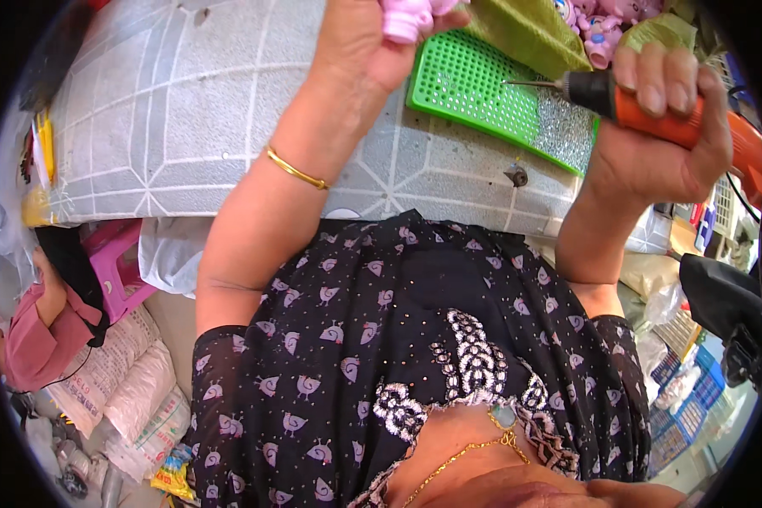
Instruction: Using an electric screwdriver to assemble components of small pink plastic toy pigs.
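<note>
Head view shows a pink toy piece (pixel 405 21) at the top edge, above the bench (pixel 186 127) and just beside the left end of a green tray (pixel 466 124). The left hand (pixel 368 46) has it, its fingers bent about the piece and partly cut off by the frame. The right hand (pixel 665 161) has its fingers closed around an orange and black power screwdriver (pixel 591 91), whose thin bit points left over the tray. Small silver screws (pixel 571 131) crowd the tray's right part; rows of holes cover the rest. A small dark metal part (pixel 516 175) lies on the bench nearer the person. Behind the tray are green fabric (pixel 525 34) and more pink figures (pixel 601 38). Farther out, a pink stool (pixel 118 262) and sacks (pixel 140 381) stand at lower left, a blue basket (pixel 690 411) at lower right.
</note>
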`<state>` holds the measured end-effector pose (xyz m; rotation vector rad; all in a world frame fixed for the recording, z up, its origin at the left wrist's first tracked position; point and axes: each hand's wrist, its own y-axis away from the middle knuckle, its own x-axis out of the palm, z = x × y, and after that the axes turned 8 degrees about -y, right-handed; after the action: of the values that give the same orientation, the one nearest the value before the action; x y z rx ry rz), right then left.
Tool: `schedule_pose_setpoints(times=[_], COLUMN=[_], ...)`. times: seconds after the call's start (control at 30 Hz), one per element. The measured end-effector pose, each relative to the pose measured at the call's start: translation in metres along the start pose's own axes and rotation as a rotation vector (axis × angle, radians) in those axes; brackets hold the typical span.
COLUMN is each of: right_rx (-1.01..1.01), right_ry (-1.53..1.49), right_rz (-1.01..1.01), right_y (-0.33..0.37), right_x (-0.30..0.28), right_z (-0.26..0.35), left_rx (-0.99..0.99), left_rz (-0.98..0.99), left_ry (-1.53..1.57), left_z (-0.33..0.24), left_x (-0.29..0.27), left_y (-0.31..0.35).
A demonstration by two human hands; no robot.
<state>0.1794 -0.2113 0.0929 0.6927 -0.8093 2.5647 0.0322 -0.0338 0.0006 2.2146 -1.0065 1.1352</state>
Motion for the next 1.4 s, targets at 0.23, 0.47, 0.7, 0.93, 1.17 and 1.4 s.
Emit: schedule_pose_setpoints(times=[0.23,0.47,0.7,0.93,1.17,1.4], right_rx=[0.041,-0.296,-0.283,-0.014,-0.049,-0.035], right_ry=[-0.215,0.273,0.312,-0.061,-0.03,-0.018], right_rz=[0.187,-0.086,-0.06,0.22,0.21,0.22], right_y=[-0.035,-0.019,-0.027,-0.044,-0.042,-0.041], right_x=[0.04,0.105,0.088,0.045,0.042,0.045], right_z=[0.007,-0.046,-0.044,-0.029,-0.034,-0.036], left_rx=[-0.038,-0.028,-0.048,-0.049,-0.033,-0.006], left_rz=[0.007,0.01,-0.023,-0.022,-0.046,-0.06], left_ry=[0.037,0.121,0.13,0.118,0.105,0.064], left_z=[0.0,0.0,-0.001,0.004,0.005,0.004], left_x=[-0.003,-0.005,0.001,-0.005,-0.003,-0.004], left_y=[0.007,0.004,0.007,0.003,0.003,0.005])
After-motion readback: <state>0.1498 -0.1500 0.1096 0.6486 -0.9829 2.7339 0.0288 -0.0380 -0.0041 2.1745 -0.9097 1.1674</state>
